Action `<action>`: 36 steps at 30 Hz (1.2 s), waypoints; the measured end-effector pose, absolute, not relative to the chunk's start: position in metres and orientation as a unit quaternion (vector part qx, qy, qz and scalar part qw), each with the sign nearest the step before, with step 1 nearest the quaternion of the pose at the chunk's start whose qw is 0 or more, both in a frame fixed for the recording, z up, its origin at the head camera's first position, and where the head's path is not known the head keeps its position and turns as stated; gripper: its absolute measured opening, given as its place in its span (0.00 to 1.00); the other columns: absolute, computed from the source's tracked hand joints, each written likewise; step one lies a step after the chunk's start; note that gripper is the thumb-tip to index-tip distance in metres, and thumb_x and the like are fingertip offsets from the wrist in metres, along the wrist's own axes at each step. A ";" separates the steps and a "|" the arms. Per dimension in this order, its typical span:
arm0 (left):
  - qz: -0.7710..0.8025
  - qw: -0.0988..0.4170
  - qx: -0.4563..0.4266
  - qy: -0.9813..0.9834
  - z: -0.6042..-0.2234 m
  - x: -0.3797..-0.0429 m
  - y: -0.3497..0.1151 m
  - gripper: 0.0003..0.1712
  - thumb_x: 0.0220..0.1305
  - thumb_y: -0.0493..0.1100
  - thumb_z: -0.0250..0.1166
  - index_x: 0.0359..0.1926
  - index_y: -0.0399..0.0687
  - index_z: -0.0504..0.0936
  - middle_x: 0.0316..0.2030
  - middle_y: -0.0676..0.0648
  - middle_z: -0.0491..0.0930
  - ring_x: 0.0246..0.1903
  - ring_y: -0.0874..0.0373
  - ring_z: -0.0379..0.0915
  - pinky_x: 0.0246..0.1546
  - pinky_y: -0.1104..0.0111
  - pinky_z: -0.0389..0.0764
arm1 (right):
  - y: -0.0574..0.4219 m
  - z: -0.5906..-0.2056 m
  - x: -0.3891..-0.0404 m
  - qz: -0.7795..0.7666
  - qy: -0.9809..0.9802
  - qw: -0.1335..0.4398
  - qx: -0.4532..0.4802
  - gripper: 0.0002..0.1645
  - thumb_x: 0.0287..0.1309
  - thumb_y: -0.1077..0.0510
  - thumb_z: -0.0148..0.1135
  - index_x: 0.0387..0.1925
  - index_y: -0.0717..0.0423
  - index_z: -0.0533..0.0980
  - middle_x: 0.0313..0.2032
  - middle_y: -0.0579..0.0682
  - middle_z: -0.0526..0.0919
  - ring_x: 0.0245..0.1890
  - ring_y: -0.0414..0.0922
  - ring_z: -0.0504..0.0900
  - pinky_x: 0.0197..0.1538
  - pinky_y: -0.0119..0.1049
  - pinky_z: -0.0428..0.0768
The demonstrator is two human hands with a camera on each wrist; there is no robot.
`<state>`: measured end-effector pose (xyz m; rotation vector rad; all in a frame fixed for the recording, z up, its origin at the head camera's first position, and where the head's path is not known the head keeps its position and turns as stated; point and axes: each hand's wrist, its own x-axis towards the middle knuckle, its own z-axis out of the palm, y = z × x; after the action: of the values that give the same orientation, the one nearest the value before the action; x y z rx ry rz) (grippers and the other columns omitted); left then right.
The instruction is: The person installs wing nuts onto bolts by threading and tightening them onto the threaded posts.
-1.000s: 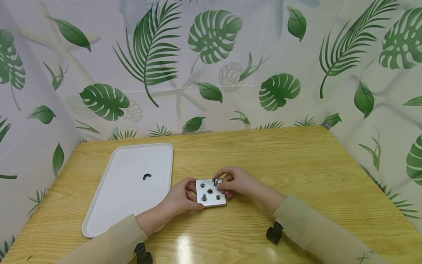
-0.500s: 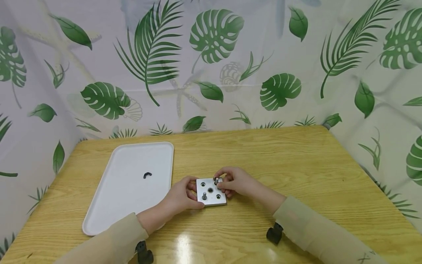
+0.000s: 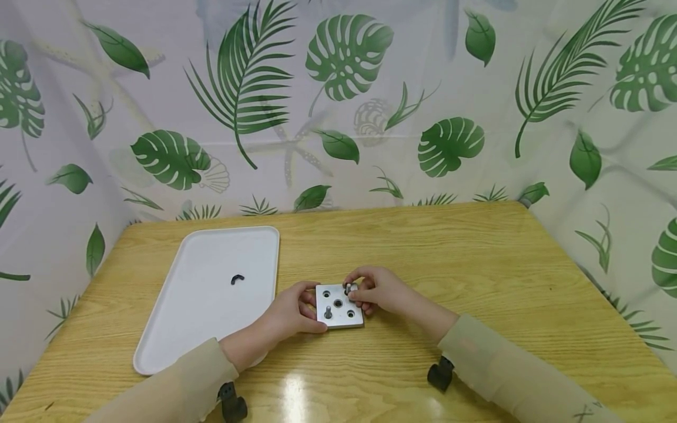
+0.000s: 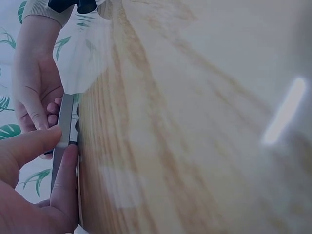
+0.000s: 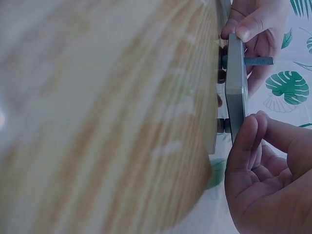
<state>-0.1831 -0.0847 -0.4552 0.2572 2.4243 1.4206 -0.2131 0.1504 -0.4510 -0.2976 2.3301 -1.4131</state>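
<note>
A square silver metal plate [image 3: 342, 322] with several holes is close over the table. My left hand [image 3: 290, 311] grips its left edge, thumb at the near corner and fingers behind. One threaded bolt [image 3: 328, 312] stands up through the near left hole; its shank [image 5: 259, 61] sticks out of the plate in the right wrist view. At the far right corner my right hand [image 3: 376, 288] pinches a second bolt [image 3: 348, 288], mostly hidden by the fingertips. Bolt heads [image 5: 223, 126] show between plate and table. The left wrist view has the plate [image 4: 66, 114] edge-on between both hands.
A white tray [image 3: 206, 317] lies to the left on the wooden table [image 3: 455, 247], with a small curved black piece [image 3: 237, 279] on it. A leaf-print cloth [image 3: 370, 158] hangs behind and at both sides of the table.
The hands keep nearly the same hold on plate and bolt; only the right fingertips shift slightly at the bolt. The whole view drifts a little.
</note>
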 end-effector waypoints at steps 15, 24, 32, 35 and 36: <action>0.515 0.163 0.074 0.838 -0.456 -0.183 -0.085 0.51 0.48 0.26 0.82 0.75 0.36 0.71 0.45 0.43 0.82 0.33 0.61 0.81 0.34 0.73 0.81 | 0.149 -0.446 -0.212 -0.509 0.829 0.209 -0.101 0.13 0.72 0.68 0.64 0.55 0.67 0.79 0.24 0.46 0.79 0.22 0.36 0.77 0.28 0.27 0.81; 0.520 0.166 0.068 0.835 -0.456 -0.182 -0.084 0.51 0.49 0.26 0.81 0.75 0.35 0.70 0.46 0.43 0.83 0.33 0.61 0.80 0.34 0.73 0.80 | 0.150 -0.448 -0.213 -0.504 0.833 0.206 -0.098 0.14 0.72 0.67 0.64 0.56 0.67 0.79 0.24 0.46 0.80 0.22 0.36 0.78 0.28 0.27 0.81; 0.519 0.164 0.070 0.836 -0.455 -0.182 -0.084 0.51 0.49 0.25 0.81 0.75 0.35 0.70 0.46 0.43 0.82 0.33 0.61 0.81 0.35 0.72 0.81 | 0.148 -0.444 -0.206 -0.466 0.862 0.166 -0.115 0.14 0.71 0.65 0.67 0.54 0.64 0.81 0.23 0.46 0.80 0.21 0.37 0.77 0.29 0.29 0.79; 0.516 0.162 0.072 0.838 -0.455 -0.182 -0.084 0.51 0.49 0.25 0.82 0.75 0.35 0.70 0.45 0.43 0.82 0.34 0.61 0.81 0.35 0.72 0.82 | 0.148 -0.443 -0.205 -0.454 0.870 0.152 -0.121 0.14 0.69 0.65 0.68 0.54 0.63 0.82 0.25 0.48 0.81 0.22 0.38 0.77 0.29 0.30 0.78; 0.516 0.162 0.072 0.838 -0.455 -0.182 -0.084 0.51 0.49 0.25 0.82 0.75 0.35 0.70 0.45 0.43 0.82 0.34 0.61 0.81 0.35 0.72 0.82 | 0.148 -0.443 -0.204 -0.450 0.872 0.149 -0.122 0.15 0.69 0.65 0.68 0.54 0.63 0.82 0.26 0.49 0.82 0.23 0.38 0.78 0.30 0.31 0.79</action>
<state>-0.1822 -0.0842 -0.4548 0.2065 2.3914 1.4728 -0.2044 0.1479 -0.4426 -0.3509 2.5070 -1.2943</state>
